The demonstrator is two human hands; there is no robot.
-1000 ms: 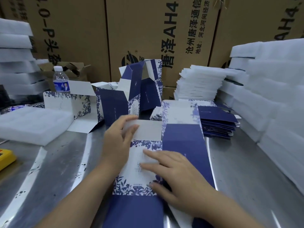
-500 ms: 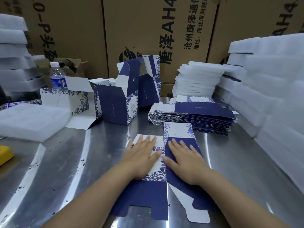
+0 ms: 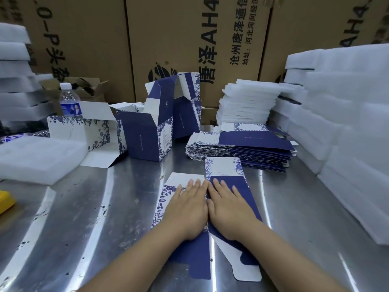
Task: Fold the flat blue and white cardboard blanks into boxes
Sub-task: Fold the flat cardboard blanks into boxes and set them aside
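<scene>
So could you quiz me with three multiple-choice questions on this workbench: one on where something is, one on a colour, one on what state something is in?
1. Where is the stack of flat blanks?
A. beyond the hands, to the right
B. beside the bottle
C. on the foam

2. What colour is the water bottle cap?
A. red
B. white
C. black

3. How are the left hand and right hand placed?
A. gripping a raised flap
B. flat, palms down on the blank
C. off the table

Answers: 1 A, it lies past the right hand near the foam sheets. 2 B, the cap is white. 3 B, both hands press the blank against the metal table.
</scene>
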